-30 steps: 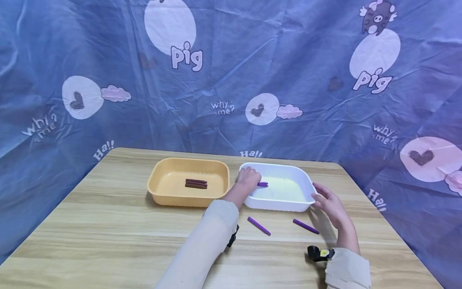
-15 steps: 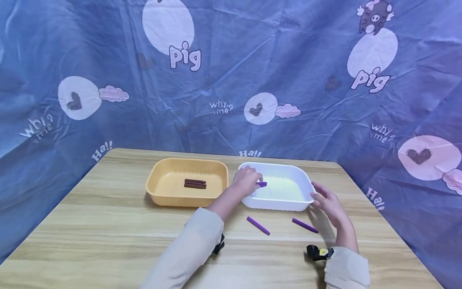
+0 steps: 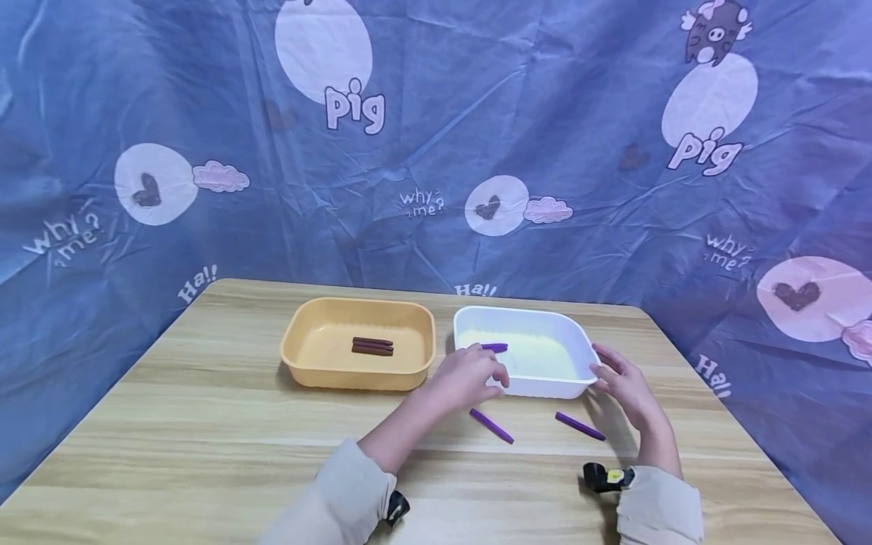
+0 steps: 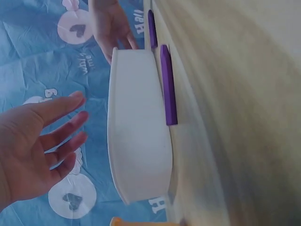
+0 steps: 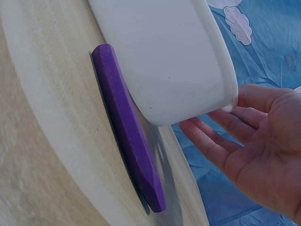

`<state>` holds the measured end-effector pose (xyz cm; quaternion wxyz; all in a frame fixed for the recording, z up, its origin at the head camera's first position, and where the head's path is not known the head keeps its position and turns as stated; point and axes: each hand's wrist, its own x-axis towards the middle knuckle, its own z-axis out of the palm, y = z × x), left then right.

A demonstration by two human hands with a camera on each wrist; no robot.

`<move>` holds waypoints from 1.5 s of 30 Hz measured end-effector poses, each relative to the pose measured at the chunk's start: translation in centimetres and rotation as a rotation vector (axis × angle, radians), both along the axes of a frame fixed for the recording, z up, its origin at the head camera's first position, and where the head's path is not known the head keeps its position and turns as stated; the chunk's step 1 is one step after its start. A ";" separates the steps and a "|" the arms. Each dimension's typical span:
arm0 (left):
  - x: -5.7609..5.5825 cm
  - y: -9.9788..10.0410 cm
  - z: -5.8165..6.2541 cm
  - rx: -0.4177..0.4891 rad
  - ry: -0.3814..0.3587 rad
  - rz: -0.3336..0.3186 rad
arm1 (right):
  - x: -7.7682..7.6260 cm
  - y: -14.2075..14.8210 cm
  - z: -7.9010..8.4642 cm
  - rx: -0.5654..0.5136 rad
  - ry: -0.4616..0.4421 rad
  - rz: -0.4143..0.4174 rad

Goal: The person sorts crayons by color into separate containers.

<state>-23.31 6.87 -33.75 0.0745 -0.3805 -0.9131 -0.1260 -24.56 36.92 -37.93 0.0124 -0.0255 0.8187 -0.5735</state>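
My left hand (image 3: pixel 466 377) hovers over the front left rim of the white plastic basin (image 3: pixel 545 388), its fingers loosely bent and nothing between them. In the left wrist view that hand (image 4: pixel 35 150) is apart from the basin wall. My right hand (image 3: pixel 628 390) holds the basin's right corner, thumb at the rim and fingers against the outer wall in the right wrist view. Inside the basin lie purple crayons (image 3: pixel 497 347), partly hidden by the left hand. On the table before it are two more, a left purple crayon (image 3: pixel 492 426) and a right purple crayon (image 3: pixel 580 425).
An orange-yellow basin (image 3: pixel 354 381) stands just left of the white one, with several brown crayons (image 3: pixel 372 347) in it. Both rest on a wooden table (image 3: pixel 170 439). A blue printed cloth (image 3: pixel 409 250) hangs behind the table.
My left hand has let go of a crayon inside the white basin and drawn back toward me, over the front rim. The right hand stays at the basin's corner.
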 end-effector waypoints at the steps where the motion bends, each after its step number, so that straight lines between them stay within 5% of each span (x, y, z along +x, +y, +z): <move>1: 0.2 0.0 -0.1 -0.005 -0.018 -0.011 | 0.0 0.0 0.0 0.004 0.000 0.000; 8: 1.1 0.1 -1.1 -0.027 -0.138 -0.033 | 0.0 0.2 0.0 0.015 0.001 -0.007; 21: 1.2 -0.6 -2.8 -0.064 -0.192 -0.029 | 0.0 0.0 -0.1 -0.017 -0.003 0.004; 33: 0.3 -1.0 -4.3 -0.078 -0.178 -0.089 | 0.0 0.1 0.0 -0.010 -0.020 0.002; 45: -0.6 -1.0 -5.8 -0.056 -0.132 -0.047 | -0.1 0.2 0.0 -0.022 -0.011 0.009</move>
